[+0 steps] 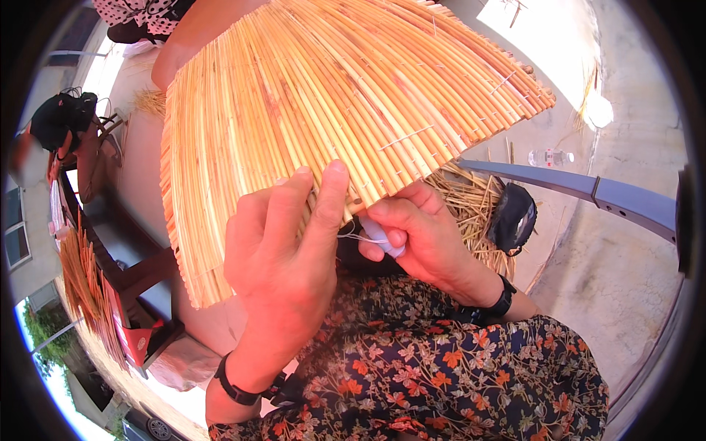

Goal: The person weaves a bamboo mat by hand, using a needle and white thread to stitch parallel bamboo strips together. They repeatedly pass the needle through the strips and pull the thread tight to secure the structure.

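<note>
Floor [548, 132] at right is littered with loose stalks [471, 213]; the central stalk mat [294, 110] is touched by the left hand [276, 235], fingers spread; at its near edge, white thread [382, 239] is pinched by the right hand [426, 231]

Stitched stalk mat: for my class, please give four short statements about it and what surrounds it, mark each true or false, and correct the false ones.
1. The left hand touches the stitched stalk mat. True.
2. The right hand holds scissors. False: the right hand holds a pale lilac object.
3. A clear plastic bottle lies on its side. True.
4. Both wrists are bare. False: each wears a black band.
</note>
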A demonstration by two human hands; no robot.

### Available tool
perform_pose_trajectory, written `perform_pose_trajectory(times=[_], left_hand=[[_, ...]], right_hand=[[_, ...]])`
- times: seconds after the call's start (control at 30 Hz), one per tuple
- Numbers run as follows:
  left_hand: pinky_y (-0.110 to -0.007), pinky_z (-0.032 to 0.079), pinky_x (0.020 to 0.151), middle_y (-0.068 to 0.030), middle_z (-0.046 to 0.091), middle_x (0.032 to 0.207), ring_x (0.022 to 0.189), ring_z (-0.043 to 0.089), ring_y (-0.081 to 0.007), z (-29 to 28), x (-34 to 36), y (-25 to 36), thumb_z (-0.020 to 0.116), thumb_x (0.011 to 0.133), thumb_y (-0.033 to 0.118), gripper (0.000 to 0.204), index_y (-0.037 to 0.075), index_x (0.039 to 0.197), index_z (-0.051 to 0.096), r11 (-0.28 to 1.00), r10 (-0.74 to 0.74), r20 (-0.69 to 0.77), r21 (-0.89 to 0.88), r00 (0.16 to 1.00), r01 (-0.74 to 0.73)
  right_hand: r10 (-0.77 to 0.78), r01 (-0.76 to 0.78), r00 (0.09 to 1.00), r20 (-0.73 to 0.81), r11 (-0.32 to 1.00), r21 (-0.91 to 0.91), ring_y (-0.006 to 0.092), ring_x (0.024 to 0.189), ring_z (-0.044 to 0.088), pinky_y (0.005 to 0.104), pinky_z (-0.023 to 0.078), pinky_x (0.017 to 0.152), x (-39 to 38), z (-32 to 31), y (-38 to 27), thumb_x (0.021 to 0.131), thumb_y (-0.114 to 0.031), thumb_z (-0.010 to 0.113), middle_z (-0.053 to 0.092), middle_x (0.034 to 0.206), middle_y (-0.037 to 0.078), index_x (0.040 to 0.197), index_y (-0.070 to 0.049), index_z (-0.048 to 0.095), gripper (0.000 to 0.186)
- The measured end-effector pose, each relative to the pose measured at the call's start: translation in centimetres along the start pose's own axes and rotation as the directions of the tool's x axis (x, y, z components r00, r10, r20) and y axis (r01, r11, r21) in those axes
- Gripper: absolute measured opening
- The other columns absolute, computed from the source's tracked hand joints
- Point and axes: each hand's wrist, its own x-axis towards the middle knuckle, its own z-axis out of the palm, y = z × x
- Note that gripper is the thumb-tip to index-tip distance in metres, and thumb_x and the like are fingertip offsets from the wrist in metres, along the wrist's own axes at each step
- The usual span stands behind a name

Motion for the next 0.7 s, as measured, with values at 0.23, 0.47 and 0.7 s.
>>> perform_pose_trajectory(times=[0.23,0.47,0.7], left_hand=[[-0.033,0.048,0.071,-0.0081,0.068,0.109,0.094,0.065,-0.0219,0.0,-0.5,-0.2,0.068,0.072,0.010,0.050,0.008,0.122,0.075,0.999,0.041,0.019,0.011,0.999,-0.041],[-0.034,0.048,0.073,-0.0082,0.067,0.112,0.098,0.065,-0.0218,0.5,-1.3,-0.2,0.067,0.074,0.011,0.050,0.007,0.124,0.073,0.998,0.051,0.044,0.046,0.998,-0.053],[-0.035,0.049,0.076,-0.0076,0.067,0.115,0.100,0.065,-0.0225,0.8,-2.5,-0.4,0.067,0.075,0.011,0.052,0.009,0.127,0.072,0.997,0.046,0.057,0.057,0.997,-0.050]], right_hand=[[0.060,-0.061,0.996,0.060,0.998,0.013,0.0075,0.062,0.044,0.0325,0.045,0.063,0.1,-0.6,0.6,0.103,-0.007,0.056,0.050,0.071,-0.003,0.110,-0.008,0.068,0.014],[0.098,-0.152,0.977,0.190,0.943,0.297,0.0224,0.077,0.059,0.0416,0.051,0.074,0.2,-1.0,0.9,0.104,-0.020,0.053,0.059,0.083,0.007,0.087,0.000,0.061,0.027],[0.099,-0.163,0.975,0.196,0.925,0.343,0.0258,0.086,0.065,0.0468,0.056,0.078,0.3,-2.4,2.1,0.105,-0.023,0.051,0.068,0.098,0.012,0.110,0.001,0.063,0.028]])
